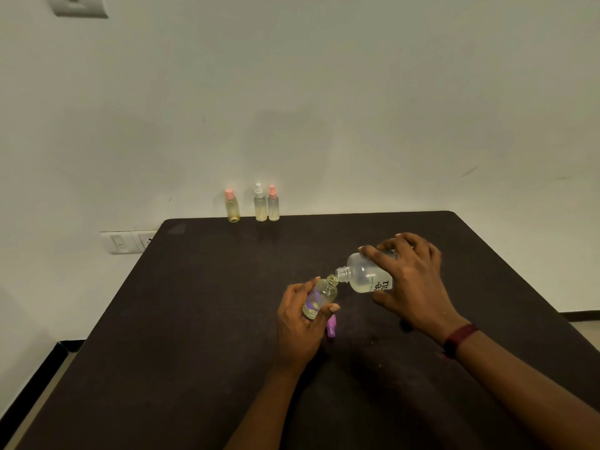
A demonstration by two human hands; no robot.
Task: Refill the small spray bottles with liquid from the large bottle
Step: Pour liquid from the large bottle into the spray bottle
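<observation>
My right hand (412,284) grips the large clear bottle (363,274), tipped on its side with its open neck pointing left. The neck meets the threaded open mouth of a small clear bottle (319,295) with a purple label. My left hand (300,323) holds that small bottle, tilted towards the large one. A purple spray cap (331,326) lies on the dark table (194,319) just right of my left hand. Pale liquid sits in the lower side of the large bottle.
Three small spray bottles stand at the table's far edge by the wall: one with a pink cap (232,206), one with a white cap (260,203), one more with a pink cap (273,203). A wall socket plate (128,241) lies left of the table.
</observation>
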